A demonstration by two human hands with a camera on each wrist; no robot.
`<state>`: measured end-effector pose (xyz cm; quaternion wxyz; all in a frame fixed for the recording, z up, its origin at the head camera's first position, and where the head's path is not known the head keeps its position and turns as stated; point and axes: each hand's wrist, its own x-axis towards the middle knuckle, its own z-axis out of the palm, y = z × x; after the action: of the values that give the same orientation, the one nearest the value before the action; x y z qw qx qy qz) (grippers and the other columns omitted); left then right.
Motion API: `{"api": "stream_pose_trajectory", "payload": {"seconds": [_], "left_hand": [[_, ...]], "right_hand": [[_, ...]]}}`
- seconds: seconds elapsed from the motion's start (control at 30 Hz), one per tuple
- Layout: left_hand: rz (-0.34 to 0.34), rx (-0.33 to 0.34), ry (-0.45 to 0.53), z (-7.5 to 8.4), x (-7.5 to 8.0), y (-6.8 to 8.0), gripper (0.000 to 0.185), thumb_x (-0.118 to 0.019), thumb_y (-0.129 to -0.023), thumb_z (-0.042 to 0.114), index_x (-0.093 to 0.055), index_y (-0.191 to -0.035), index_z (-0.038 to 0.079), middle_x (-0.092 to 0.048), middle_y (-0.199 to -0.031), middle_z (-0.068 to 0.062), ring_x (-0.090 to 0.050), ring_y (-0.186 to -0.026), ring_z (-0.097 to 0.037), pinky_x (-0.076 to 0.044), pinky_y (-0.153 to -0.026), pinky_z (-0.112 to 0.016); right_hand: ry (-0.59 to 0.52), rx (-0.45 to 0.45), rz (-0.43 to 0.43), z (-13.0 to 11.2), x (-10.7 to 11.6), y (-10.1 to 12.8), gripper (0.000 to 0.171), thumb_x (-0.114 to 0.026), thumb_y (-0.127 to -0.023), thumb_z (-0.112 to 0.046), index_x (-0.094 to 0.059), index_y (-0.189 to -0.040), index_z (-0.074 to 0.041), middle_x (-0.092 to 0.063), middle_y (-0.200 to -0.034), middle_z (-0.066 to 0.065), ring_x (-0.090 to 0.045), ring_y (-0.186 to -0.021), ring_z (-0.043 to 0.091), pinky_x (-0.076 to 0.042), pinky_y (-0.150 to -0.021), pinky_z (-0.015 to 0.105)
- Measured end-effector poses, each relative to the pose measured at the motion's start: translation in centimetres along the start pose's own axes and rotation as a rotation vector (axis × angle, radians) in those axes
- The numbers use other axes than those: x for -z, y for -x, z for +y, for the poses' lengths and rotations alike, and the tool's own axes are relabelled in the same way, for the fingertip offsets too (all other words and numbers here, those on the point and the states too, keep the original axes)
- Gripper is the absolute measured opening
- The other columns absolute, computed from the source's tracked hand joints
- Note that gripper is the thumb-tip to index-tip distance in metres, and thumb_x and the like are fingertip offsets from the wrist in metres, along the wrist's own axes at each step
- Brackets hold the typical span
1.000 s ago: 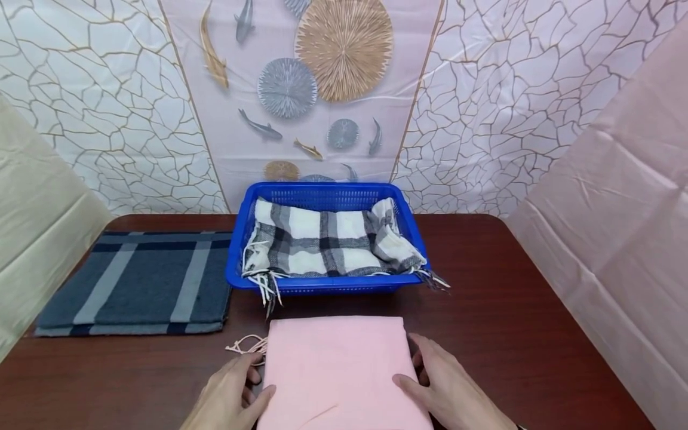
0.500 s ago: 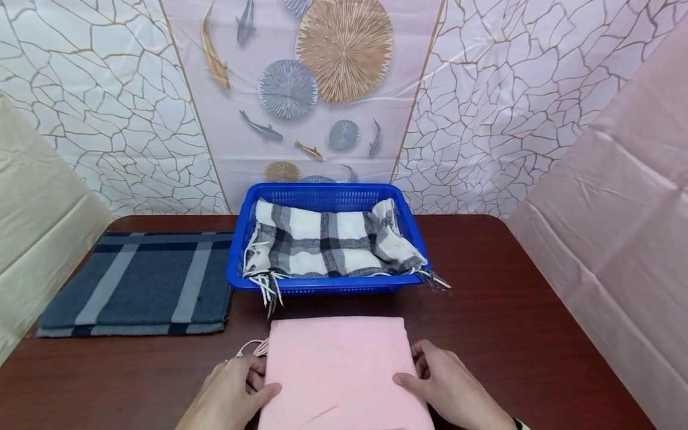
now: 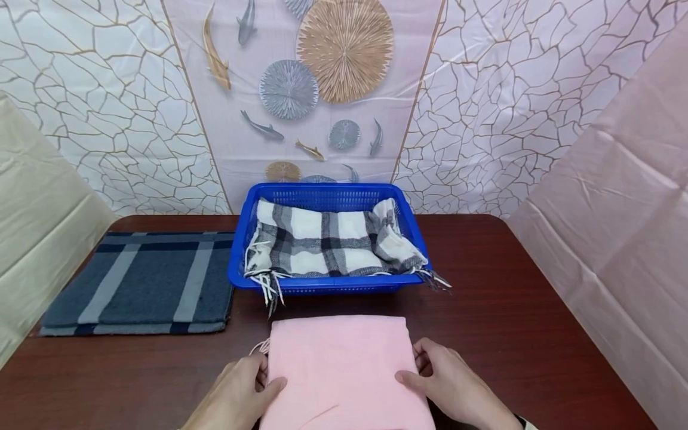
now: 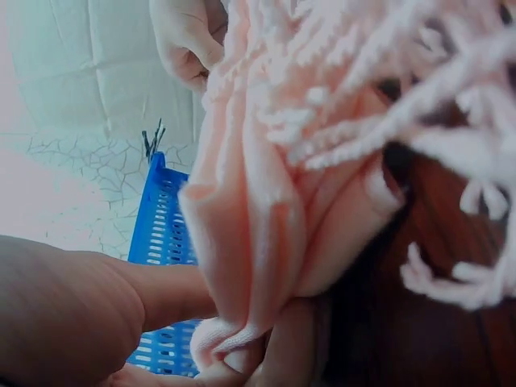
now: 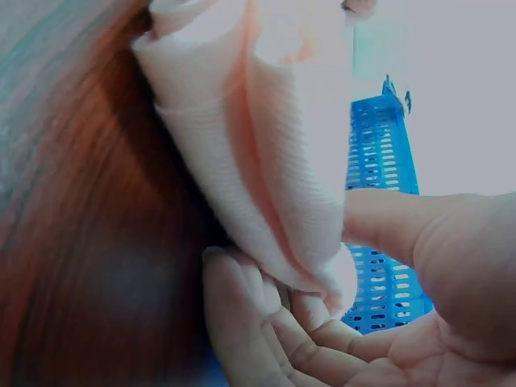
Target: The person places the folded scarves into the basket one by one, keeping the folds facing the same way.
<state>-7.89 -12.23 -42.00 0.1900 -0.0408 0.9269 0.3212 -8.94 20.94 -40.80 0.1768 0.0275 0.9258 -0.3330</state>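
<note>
A folded pink scarf (image 3: 341, 367) lies on the dark wooden table (image 3: 510, 334) close to me. My left hand (image 3: 244, 394) grips its left edge, thumb on top and fingers tucked beneath, beside the fringe (image 3: 260, 346). The right hand (image 3: 446, 382) grips the right edge the same way. In the left wrist view the pink scarf (image 4: 266, 218) and its tassels (image 4: 403, 97) fill the frame, my thumb (image 4: 153, 294) pressed against the fold. In the right wrist view my fingers (image 5: 282, 330) sit beneath the pink scarf (image 5: 250, 137).
Behind the pink scarf stands a blue plastic basket (image 3: 325, 194) holding a black-and-white plaid scarf (image 3: 328, 242) whose fringe hangs over the front rim. A folded navy and grey striped scarf (image 3: 142, 283) lies at the left. Patterned sheeting walls in the table.
Both hands have slid slightly forward along the scarf's edges and closed on them. The left fringe is drawn in closer to the scarf.
</note>
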Motion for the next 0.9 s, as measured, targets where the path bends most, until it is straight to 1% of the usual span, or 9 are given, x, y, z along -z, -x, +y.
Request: {"api": "stream_pose_trajectory", "payload": {"seconds": [0.13,0.2,0.33,0.4,0.5,0.63,0.8,0.9], "left_hand": [[0.033,-0.030,0.045,-0.1,-0.1,0.1,0.034,-0.079,-0.088,0.026,-0.052,-0.074,0.011,-0.049,-0.066,-0.001,-0.043,-0.061,-0.014,-0.033,-0.057,-0.029],[0.029,-0.023,0.072,-0.1,-0.1,0.1,0.033,-0.079,-0.088,0.025,-0.052,-0.074,0.011,-0.049,-0.066,0.000,-0.043,-0.061,-0.014,-0.033,-0.057,-0.028],[0.030,-0.022,0.132,-0.2,0.0,0.1,0.029,-0.079,-0.088,0.021,-0.055,-0.076,0.010,-0.053,-0.068,0.000,-0.047,-0.064,-0.014,-0.037,-0.058,-0.028],[0.036,-0.028,0.154,-0.2,0.1,0.2,0.027,-0.079,-0.088,0.020,-0.057,-0.078,0.010,-0.055,-0.070,0.000,-0.049,-0.065,-0.014,-0.039,-0.059,-0.028],[0.044,-0.041,0.158,-0.2,0.2,0.3,0.025,-0.079,-0.088,0.020,-0.058,-0.079,0.009,-0.056,-0.071,0.000,-0.049,-0.065,-0.014,-0.040,-0.059,-0.027],[0.039,-0.036,0.141,0.1,0.4,0.5,0.028,-0.079,-0.088,0.021,-0.056,-0.078,0.010,-0.054,-0.070,0.000,-0.048,-0.064,-0.014,-0.038,-0.058,-0.027],[0.026,-0.036,0.123,0.4,0.8,0.9,0.031,-0.080,-0.088,0.023,-0.054,-0.077,0.010,-0.052,-0.069,-0.001,-0.046,-0.063,-0.014,-0.035,-0.057,-0.027],[0.013,-0.041,0.131,0.6,1.1,1.1,0.031,-0.079,-0.089,0.023,-0.053,-0.078,0.010,-0.051,-0.069,-0.001,-0.045,-0.063,-0.014,-0.035,-0.056,-0.027]], "right_hand": [[-0.004,0.016,0.012,0.1,0.0,0.0,0.030,-0.081,-0.087,-0.030,-0.060,-0.095,-0.010,-0.058,-0.080,0.000,-0.052,-0.074,0.014,-0.042,-0.064,0.026],[-0.019,0.033,0.012,0.2,0.1,0.0,0.029,-0.079,-0.088,-0.029,-0.059,-0.095,-0.010,-0.057,-0.081,0.001,-0.052,-0.075,0.014,-0.042,-0.065,0.026],[-0.072,0.076,-0.011,0.3,0.4,0.1,0.028,-0.078,-0.090,-0.028,-0.059,-0.098,-0.008,-0.056,-0.081,0.002,-0.052,-0.076,0.015,-0.041,-0.063,0.024],[-0.096,0.081,-0.022,0.3,0.5,0.2,0.029,-0.077,-0.091,-0.028,-0.058,-0.099,-0.008,-0.055,-0.081,0.002,-0.052,-0.076,0.015,-0.040,-0.063,0.024],[-0.117,0.085,-0.027,0.2,0.6,0.3,0.029,-0.077,-0.091,-0.027,-0.058,-0.100,-0.008,-0.055,-0.082,0.002,-0.053,-0.076,0.015,-0.041,-0.063,0.023],[-0.155,0.084,-0.048,0.1,0.9,0.6,0.029,-0.076,-0.092,-0.027,-0.058,-0.102,-0.006,-0.056,-0.084,0.003,-0.054,-0.077,0.016,-0.043,-0.063,0.023],[-0.205,0.106,-0.092,0.1,1.4,0.9,0.031,-0.074,-0.093,-0.026,-0.057,-0.105,-0.003,-0.057,-0.086,0.005,-0.055,-0.077,0.017,-0.046,-0.061,0.024],[-0.210,0.120,-0.098,0.0,1.6,1.1,0.031,-0.074,-0.094,-0.025,-0.057,-0.106,-0.003,-0.057,-0.085,0.004,-0.055,-0.076,0.016,-0.046,-0.061,0.024]]}}
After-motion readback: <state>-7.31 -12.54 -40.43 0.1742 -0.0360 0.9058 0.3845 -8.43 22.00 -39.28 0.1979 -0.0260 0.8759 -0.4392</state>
